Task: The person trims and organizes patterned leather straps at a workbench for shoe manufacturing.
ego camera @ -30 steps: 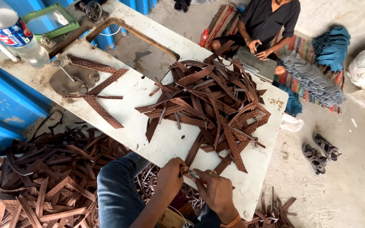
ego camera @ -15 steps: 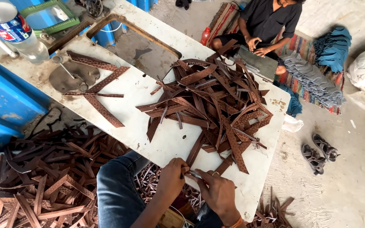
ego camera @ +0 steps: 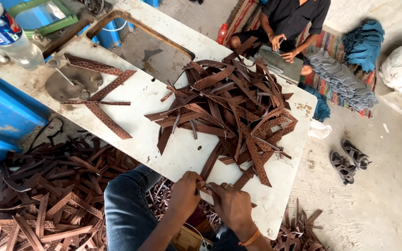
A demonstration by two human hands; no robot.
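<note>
Matt brown leather strips (ego camera: 231,109) – some perforated – on a smooth, stained white tabletop (ego camera: 150,100).

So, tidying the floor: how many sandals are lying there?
2 sandals: a pair side by side on the bare floor right of the white table, one nearer it, the other just beyond.

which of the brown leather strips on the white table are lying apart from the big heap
The few brown strips at the table's far left end, crossed over one another beside the grey metal plate. A bare stretch of white tabletop separates them from the big heap.
</note>
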